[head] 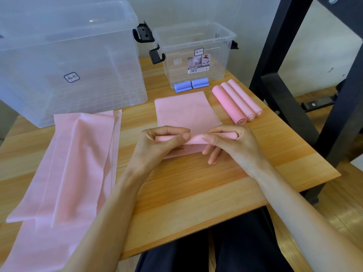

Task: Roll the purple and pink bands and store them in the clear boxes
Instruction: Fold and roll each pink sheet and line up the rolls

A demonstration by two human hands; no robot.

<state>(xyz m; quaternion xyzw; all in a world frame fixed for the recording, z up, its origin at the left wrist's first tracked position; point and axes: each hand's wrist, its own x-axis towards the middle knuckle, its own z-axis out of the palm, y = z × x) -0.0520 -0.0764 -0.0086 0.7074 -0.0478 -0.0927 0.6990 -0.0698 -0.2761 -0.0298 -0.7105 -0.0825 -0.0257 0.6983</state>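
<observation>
Both clear boxes (194,55) hold no rolled bands (236,101)

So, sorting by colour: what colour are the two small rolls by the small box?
Purple rolls, clearest in the head view.

1. Flat pink stretch band (186,108), its near end partly rolled, on the bench.
2. Three rolled pink bands (237,101) side by side at right.
3. Two rolled purple bands (191,85) against the small clear plastic box (196,54).
4. Large clear plastic box (66,61) at left.
5. Loose pink bands (74,163) piled in front.
</observation>
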